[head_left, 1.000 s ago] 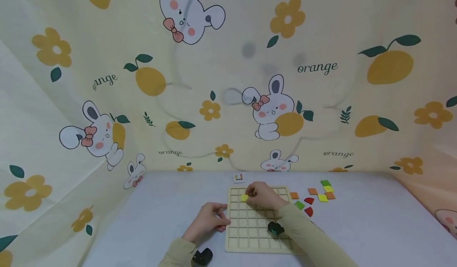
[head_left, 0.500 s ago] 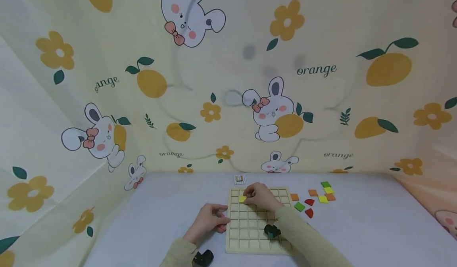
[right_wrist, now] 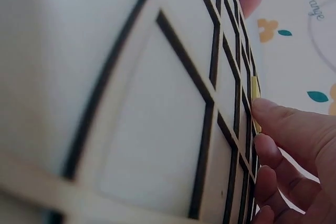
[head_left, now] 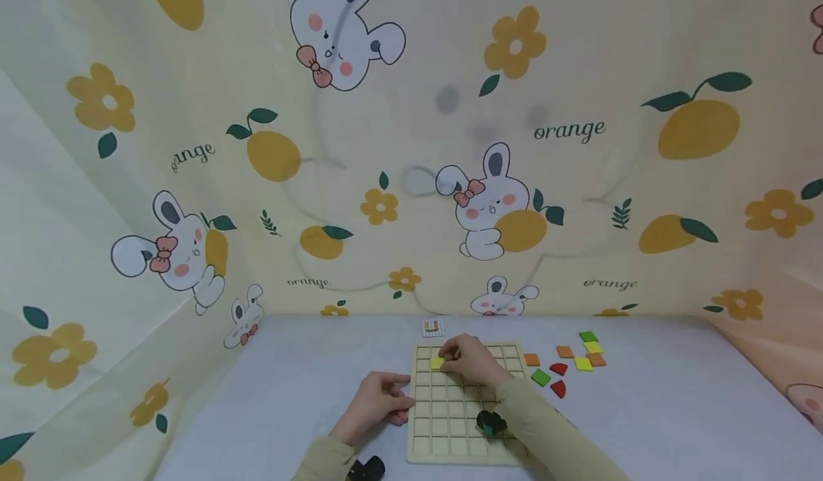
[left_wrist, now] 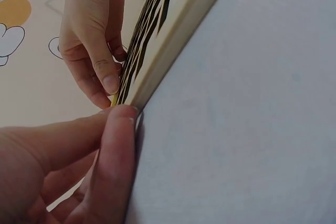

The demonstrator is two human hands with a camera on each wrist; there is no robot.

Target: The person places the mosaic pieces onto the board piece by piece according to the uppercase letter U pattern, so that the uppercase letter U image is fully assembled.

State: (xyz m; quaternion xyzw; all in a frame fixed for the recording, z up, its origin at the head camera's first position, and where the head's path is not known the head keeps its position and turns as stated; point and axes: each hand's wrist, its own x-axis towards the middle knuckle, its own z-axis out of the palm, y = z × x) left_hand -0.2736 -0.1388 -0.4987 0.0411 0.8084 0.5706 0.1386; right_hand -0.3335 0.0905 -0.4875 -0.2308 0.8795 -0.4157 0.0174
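Observation:
A square wooden grid board [head_left: 439, 427] lies flat on the table. In its top row, second cell from the left, is a yellow square tile [head_left: 436, 363]. My right hand [head_left: 472, 359] reaches over the board and holds this tile at its right side, thumb and curled fingers close together. In the right wrist view the thumb [right_wrist: 268, 109] lies on the yellow tile [right_wrist: 254, 85], the forefinger just below. My left hand [head_left: 376, 404] touches the board's left edge; in the left wrist view thumb and forefinger tips [left_wrist: 123, 111] meet at that edge.
To the board's right lie loose orange, green and yellow square tiles, such as a green tile [head_left: 541, 377], and red quarter-round pieces [head_left: 558, 389]. Behind the board is a small patterned card [head_left: 433, 327]. A printed curtain [head_left: 398, 145] stands behind the table [head_left: 289, 388].
The yellow tile has shifted slightly left in the top row, my right hand moving with it. My left hand stays at the board's edge. The head view has tilted slightly up.

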